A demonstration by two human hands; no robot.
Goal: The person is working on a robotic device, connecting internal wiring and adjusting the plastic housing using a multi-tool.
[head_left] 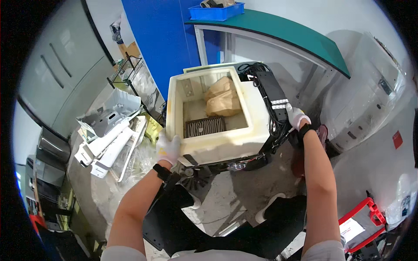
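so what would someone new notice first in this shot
Dead centre is a big cream foam box, open on top, with brown paper bags and a dark ribbed grille inside. The gloved left hand grips its near corner, and the right hand rests on the black cable bundle along its right side. Off to the left lies a heap of white plastic panels on the floor.

Two tan paper-wrapped bundles [223, 99] sit inside the open cream housing [213, 143], stacked against its back wall, crumpled, lumpy. White paper label [352, 227] lies on the red crate [363, 224] at lower right, roughly rectangular. Small red square sticker [397, 139] on the pale wall at far right. No screens.
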